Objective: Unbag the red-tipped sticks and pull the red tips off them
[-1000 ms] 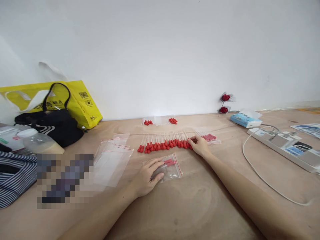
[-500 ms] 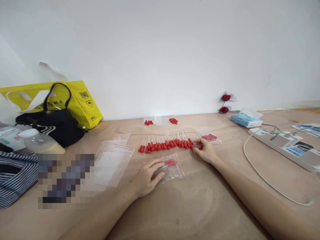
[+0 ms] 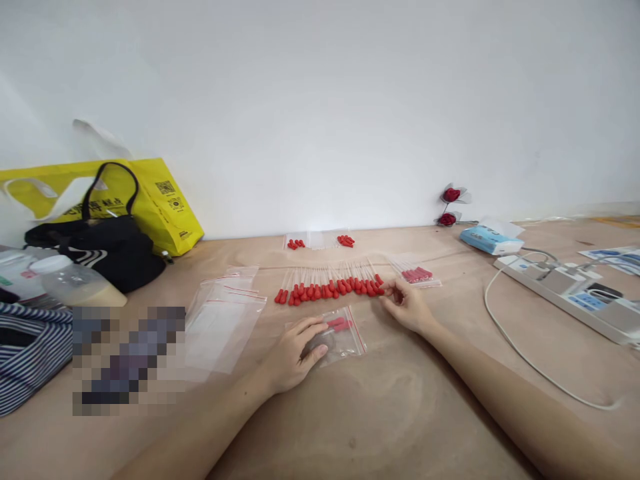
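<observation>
A row of several clear droppers with red bulbs (image 3: 330, 288) lies across the tabletop. At the row's right end my right hand (image 3: 407, 305) has its fingers pinched on the end dropper. My left hand (image 3: 294, 353) lies flat, fingers spread, on a small zip bag (image 3: 345, 333) that holds a few red-bulbed droppers. Just right of the row sits another filled bag (image 3: 416, 273). Near the wall lie two more small bags with red bulbs (image 3: 320, 241).
A stack of empty zip bags (image 3: 223, 320) lies to the left. A black handbag (image 3: 107, 250), a yellow bag (image 3: 160, 200) and a bottle (image 3: 75, 283) stand at far left. At right are a power strip (image 3: 575, 293) with a white cable, a tissue pack (image 3: 487, 240) and red paper roses (image 3: 450, 207).
My right hand has drawn back slightly toward me from the right end of the dropper row, pinching the end dropper. My left hand has stayed on the bag.
</observation>
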{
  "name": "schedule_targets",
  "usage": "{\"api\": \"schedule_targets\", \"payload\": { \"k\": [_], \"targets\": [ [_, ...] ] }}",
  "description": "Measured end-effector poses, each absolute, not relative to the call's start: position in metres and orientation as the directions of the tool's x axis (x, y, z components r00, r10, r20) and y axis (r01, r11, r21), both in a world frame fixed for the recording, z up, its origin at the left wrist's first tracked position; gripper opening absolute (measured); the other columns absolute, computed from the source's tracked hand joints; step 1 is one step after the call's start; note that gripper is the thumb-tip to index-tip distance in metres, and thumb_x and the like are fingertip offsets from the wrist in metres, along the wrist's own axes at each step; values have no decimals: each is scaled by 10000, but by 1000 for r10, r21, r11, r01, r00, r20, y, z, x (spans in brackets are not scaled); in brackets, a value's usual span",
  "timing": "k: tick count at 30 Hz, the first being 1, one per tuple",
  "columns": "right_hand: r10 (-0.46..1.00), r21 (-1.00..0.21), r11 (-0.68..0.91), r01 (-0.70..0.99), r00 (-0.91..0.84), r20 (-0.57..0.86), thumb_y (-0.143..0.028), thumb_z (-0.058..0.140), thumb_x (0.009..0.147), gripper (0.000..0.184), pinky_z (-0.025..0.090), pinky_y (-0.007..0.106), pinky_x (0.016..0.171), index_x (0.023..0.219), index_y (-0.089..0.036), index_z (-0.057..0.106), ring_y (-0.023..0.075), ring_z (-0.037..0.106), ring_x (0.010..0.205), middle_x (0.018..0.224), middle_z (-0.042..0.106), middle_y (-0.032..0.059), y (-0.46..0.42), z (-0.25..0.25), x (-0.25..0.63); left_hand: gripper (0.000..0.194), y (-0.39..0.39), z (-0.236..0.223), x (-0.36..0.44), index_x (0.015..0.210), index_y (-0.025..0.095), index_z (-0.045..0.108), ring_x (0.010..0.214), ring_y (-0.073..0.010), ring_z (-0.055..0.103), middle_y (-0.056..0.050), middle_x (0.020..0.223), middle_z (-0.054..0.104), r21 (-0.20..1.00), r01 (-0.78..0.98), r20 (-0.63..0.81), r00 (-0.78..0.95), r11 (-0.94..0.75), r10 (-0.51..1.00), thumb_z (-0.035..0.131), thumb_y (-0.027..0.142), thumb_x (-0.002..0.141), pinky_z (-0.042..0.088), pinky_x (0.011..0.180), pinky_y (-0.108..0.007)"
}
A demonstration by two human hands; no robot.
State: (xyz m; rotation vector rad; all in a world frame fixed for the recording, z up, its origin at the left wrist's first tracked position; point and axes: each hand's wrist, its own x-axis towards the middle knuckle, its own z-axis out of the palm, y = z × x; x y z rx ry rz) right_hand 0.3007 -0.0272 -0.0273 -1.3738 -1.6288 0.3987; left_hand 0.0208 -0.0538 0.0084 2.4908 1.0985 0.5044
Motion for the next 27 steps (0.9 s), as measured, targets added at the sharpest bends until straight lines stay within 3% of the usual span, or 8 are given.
{"api": "schedule_targets", "payload": {
  "k": [6,11,16,18,23,27],
  "targets": [
    [880,-688,475,549,-307,363,-234,561,731,98,373,212,528,749,-187,645,99,470,573,610,536,-5,-50,-18,260,341,-53,7,21,1154,228,496,1125,-190,473,-51,1216,527,473,589,206,649,-655,732,447,323,830,385,956,-369],
    [882,-651,470,596,-280,380,-305,627,710,223,387,236,563,900,-191,657,115,471,591,619,535,0,-48,-18,246,360,-52,7,22,1170,229,481,1121,-197,473,-49,1200,541,472,583,202,658,-661,725,465,307,820,382,955,-385],
    [913,-653,401,643,-217,346,-344,675,659,181,375,221,530,691,-174,621,110,474,575,626,536,-1,-47,-20,241,364,-53,9,23,1172,233,474,1120,-197,476,-42,1198,543,477,573,205,665,-667,718,472,295,814,383,954,-383],
    [918,-653,387,652,-205,339,-369,678,655,214,387,230,554,692,-170,611,120,492,602,653,552,7,-48,-20,239,374,-52,9,23,1180,229,467,1123,-197,473,-43,1204,539,477,570,201,670,-669,715,476,296,811,380,957,-382],
    [849,-621,528,579,-383,365,-353,656,694,252,402,270,711,903,-212,640,155,537,771,820,592,31,-50,-17,239,372,-52,8,23,1173,205,472,1122,-201,474,-61,1197,542,461,586,194,666,-666,720,469,310,816,380,955,-388],
    [851,-600,524,604,-404,336,-320,655,692,167,392,258,670,806,-199,636,143,514,711,734,559,17,-50,-15,238,369,-53,9,23,1173,215,473,1124,-202,472,-61,1191,546,453,580,196,676,-677,710,467,310,815,382,953,-389]
  ]
}}
